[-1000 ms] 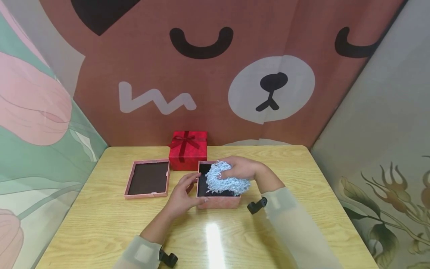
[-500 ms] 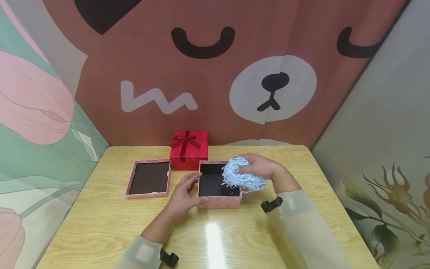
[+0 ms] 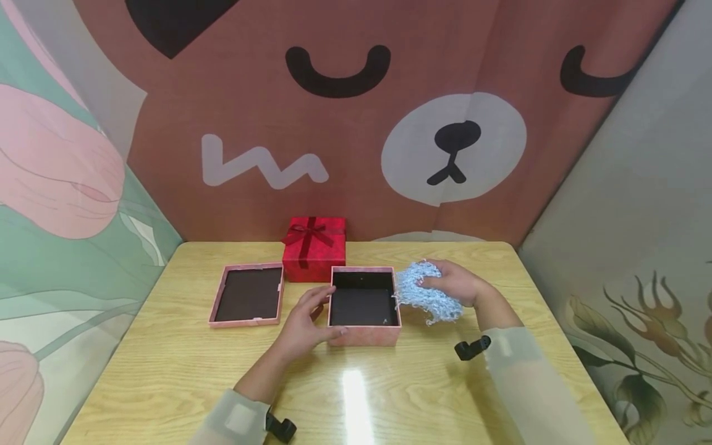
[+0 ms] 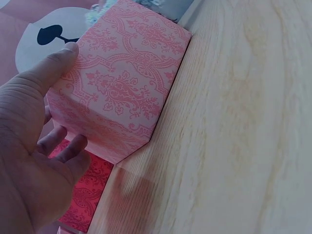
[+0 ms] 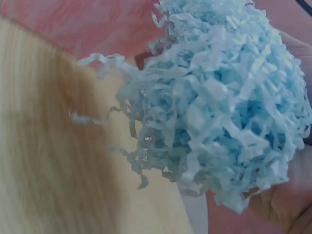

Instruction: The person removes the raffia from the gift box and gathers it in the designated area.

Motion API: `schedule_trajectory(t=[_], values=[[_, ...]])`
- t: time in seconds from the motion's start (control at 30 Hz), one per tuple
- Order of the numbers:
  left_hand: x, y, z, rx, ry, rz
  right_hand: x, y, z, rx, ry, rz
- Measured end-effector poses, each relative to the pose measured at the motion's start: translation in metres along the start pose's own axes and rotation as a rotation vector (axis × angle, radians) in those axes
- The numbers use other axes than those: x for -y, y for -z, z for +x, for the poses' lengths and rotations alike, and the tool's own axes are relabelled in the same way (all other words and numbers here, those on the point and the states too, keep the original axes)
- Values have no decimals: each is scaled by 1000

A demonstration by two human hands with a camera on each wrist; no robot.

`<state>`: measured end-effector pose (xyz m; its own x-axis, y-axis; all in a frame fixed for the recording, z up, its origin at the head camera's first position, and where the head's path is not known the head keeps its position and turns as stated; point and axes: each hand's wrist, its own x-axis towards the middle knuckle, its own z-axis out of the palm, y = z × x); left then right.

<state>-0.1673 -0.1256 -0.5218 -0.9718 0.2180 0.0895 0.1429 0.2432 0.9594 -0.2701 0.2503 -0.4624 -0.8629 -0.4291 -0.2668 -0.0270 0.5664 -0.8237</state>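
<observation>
While one bear-printed cloth (image 3: 345,213) fills the back of my head view, two flower-printed cloths flank it, one on the left (image 3: 67,266) and one on the right (image 3: 606,185). I count one wooden table (image 3: 167,377) below, and two pale sleeves reaching in over it from the near side, left (image 3: 225,426) and right (image 3: 539,386). On the tabletop I have two boxes and one lid. The pink box (image 3: 364,337) stands upright near the middle, its top off and its dark inside showing. The pink lid (image 3: 247,296) lies hollow side up to the left of it, and the red box (image 3: 328,271) sits behind, between the two, with one ribbon bow (image 3: 311,232) on top.

Both hands are in my picture. The left hand (image 3: 303,324) reaches forward to the pink box's left side, thumb on the front wall and bent fingers along the left wall, holding that corner between them. The right hand (image 3: 457,283) comes in from the right, palm side down, thumb and fingers clamped on one bunch of pale blue shredded paper (image 3: 425,300). That bunch is just right of the pink box; I cannot tell whether its underside meets the table. Each wrist carries one small black device, left (image 3: 280,428) and right (image 3: 473,348).
</observation>
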Motion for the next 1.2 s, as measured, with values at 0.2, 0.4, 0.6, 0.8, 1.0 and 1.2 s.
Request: schedule_trajectory(t=[0.2,0.4,0.6,0.8,1.0,1.2], values=[[1,0,1,2,-2,8,-24,5,-6,-42,-14,38],[2,0,0,8,7,-8,-41,8,-7,-106,-29,-24],[1,0,0,11,21,-37,-57,4,-8,-202,-6,-185],[1,0,1,18,27,-37,-70,-3,-5,-307,39,-323],[-3,-2,0,6,34,-37,-79,-10,-5,-351,103,-461],[2,0,1,16,25,-37,-81,-20,-5,-342,119,-518]])
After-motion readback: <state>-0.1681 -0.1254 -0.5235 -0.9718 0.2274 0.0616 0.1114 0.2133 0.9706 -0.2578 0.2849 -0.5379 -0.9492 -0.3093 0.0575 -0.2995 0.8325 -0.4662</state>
